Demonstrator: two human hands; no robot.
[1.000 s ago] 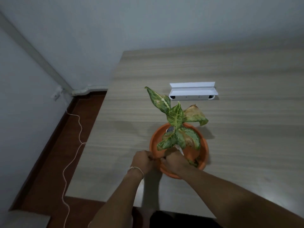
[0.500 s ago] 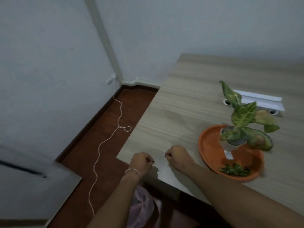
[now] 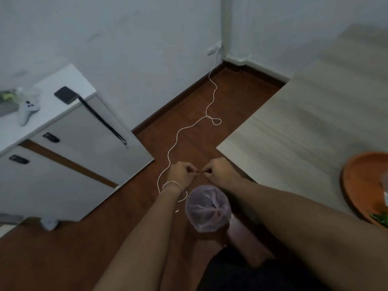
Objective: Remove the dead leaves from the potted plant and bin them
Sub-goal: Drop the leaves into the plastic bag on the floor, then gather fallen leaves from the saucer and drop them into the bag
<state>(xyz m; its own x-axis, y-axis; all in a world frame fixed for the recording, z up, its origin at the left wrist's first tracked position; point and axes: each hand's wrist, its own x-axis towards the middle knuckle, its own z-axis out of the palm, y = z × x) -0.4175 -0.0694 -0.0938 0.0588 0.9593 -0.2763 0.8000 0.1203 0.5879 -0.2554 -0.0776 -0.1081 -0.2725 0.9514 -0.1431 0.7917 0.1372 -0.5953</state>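
My left hand [image 3: 181,175] and my right hand [image 3: 220,174] are held side by side over the floor, just beyond the table's corner. Each has its fingers pinched shut, with a tiny dark leaf scrap showing at the fingertips. Directly below and nearer to me stands a small bin lined with a pale pink plastic bag [image 3: 207,208]. The orange saucer [image 3: 361,185] is cut off at the right edge, with green leaf bits [image 3: 380,218] lying in it. The plant itself is out of view.
The wooden table [image 3: 304,122] fills the right side. A white cabinet [image 3: 69,143] stands at the left with a white controller [image 3: 27,110] and a black strap on top. A white cable [image 3: 189,127] snakes across the brown floor from a wall socket.
My head has turned left and down, away from the plant. Both pinched hands left the saucer's rim, passed the table corner and now hover over the floor by the bin.
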